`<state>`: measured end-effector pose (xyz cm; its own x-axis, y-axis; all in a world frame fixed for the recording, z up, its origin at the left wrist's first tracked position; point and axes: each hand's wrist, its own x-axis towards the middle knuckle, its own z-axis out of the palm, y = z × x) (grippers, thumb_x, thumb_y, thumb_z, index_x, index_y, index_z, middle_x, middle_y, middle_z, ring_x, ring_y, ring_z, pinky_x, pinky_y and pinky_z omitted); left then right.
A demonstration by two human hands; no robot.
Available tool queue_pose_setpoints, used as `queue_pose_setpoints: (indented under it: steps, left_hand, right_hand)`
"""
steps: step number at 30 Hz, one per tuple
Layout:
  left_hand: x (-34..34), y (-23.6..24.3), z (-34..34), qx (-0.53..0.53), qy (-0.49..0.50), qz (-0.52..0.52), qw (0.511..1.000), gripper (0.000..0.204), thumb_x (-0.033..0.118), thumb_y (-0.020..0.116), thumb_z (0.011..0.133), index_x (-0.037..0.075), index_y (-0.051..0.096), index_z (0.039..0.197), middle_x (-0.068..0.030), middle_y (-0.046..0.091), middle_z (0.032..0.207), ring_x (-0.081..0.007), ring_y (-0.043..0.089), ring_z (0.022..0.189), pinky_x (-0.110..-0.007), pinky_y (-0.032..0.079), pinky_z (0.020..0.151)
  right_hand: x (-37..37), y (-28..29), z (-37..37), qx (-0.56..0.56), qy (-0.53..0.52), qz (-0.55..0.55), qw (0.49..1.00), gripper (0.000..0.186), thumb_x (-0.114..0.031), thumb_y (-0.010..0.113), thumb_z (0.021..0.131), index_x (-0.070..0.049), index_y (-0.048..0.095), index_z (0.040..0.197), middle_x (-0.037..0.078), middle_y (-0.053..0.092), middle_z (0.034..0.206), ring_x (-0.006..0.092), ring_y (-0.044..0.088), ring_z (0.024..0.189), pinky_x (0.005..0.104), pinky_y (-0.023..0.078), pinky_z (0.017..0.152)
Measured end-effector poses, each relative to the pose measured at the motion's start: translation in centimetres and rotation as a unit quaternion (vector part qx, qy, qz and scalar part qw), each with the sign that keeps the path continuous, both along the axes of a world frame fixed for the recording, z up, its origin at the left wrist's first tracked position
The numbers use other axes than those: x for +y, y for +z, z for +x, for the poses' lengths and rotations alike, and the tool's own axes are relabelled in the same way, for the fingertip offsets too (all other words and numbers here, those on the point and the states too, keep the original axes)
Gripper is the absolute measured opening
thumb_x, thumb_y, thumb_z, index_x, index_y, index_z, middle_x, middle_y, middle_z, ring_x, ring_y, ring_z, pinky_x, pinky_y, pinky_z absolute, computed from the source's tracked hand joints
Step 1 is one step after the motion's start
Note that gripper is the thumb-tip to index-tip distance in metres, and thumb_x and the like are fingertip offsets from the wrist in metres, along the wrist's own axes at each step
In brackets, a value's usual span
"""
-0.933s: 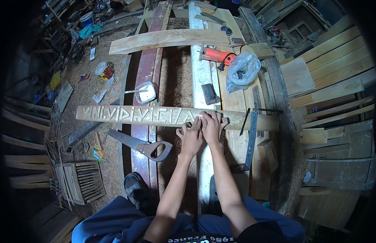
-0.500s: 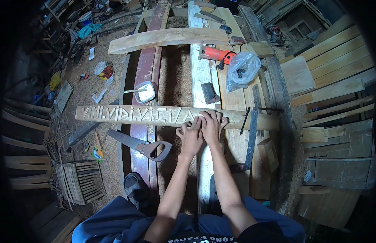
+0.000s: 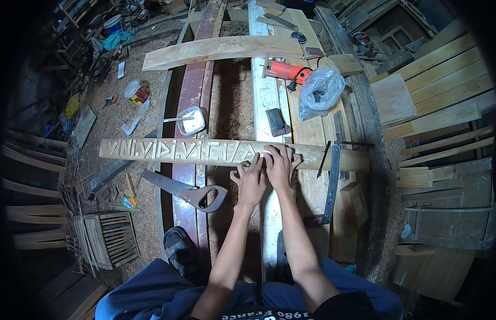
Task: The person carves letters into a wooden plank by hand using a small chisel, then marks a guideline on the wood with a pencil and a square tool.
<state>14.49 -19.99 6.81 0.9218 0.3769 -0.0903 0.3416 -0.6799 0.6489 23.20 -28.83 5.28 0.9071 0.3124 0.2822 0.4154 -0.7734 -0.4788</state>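
A long wooden board [image 3: 221,154] lies crosswise over the bench, with a row of pale raised wooden letters [image 3: 154,150] along its left half. Near the middle of the board, just past the row's right end, both my hands bend over a small pale wooden piece [image 3: 265,152]. My left hand [image 3: 250,178] has its fingertips against the left side of it, the other fingers curled. My right hand [image 3: 280,168] presses on it from the right, fingers bent and thumb tucked in. The fingers mostly cover the piece, so its shape is hidden.
A handsaw [image 3: 189,191] lies left of my forearms. Beyond the board are a tub of white paste [image 3: 192,121] with a stick, a dark block [image 3: 277,122], an orange power tool [image 3: 285,70] and a plastic bag [image 3: 321,90]. A metal square [image 3: 332,184] lies right.
My left hand has shifted slightly left and toward me, its fingers a little apart from the right hand's. My right hand stays almost in place; the board has not moved.
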Motion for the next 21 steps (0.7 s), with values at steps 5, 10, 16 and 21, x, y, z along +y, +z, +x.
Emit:
queue_pose_setpoints:
  steps: [5,10,16,21]
  left_hand:
    - [0.0,0.5,-0.1,-0.003,0.012,-0.009,1.000,0.046,0.016,0.060,0.098,0.013,0.062,0.144,-0.0017,0.049,0.161,-0.0329,0.042,0.132,-0.063,0.020,0.112]
    - [-0.1,1.2,0.3,-0.017,0.007,-0.012,1.000,0.044,0.016,0.060,0.098,0.011,0.063,0.142,-0.0027,0.050,0.161,-0.0330,0.042,0.133,-0.061,0.020,0.113]
    - [-2.4,1.8,1.5,-0.079,-0.036,-0.053,0.995,0.041,0.011,0.061,0.097,0.009,0.066,0.138,-0.0045,0.054,0.157,-0.0332,0.043,0.134,-0.054,0.020,0.117]
    - [-6.3,2.6,2.4,-0.096,-0.087,-0.097,0.987,0.040,0.009,0.060,0.097,0.010,0.067,0.136,-0.0062,0.058,0.153,-0.0310,0.046,0.136,-0.054,0.019,0.118]
  right_hand:
    - [-0.3,0.3,0.2,-0.012,-0.007,0.012,1.000,0.022,-0.024,0.070,0.096,-0.016,0.076,0.115,0.003,0.066,0.119,0.0228,0.055,0.120,0.0500,0.027,0.104]
    - [-1.1,1.3,0.1,-0.005,-0.053,0.026,0.998,0.022,-0.026,0.067,0.098,-0.016,0.075,0.116,0.003,0.066,0.121,0.0242,0.055,0.120,0.0513,0.027,0.104]
    - [-3.9,2.2,-0.1,-0.014,-0.145,0.038,0.989,0.023,-0.025,0.068,0.098,-0.016,0.074,0.118,0.005,0.065,0.122,0.0265,0.055,0.120,0.0510,0.031,0.104]
    - [-8.1,2.8,0.3,0.023,-0.280,0.008,0.960,0.028,-0.021,0.070,0.095,-0.013,0.073,0.121,0.010,0.064,0.123,0.0334,0.056,0.117,0.0493,0.041,0.098]
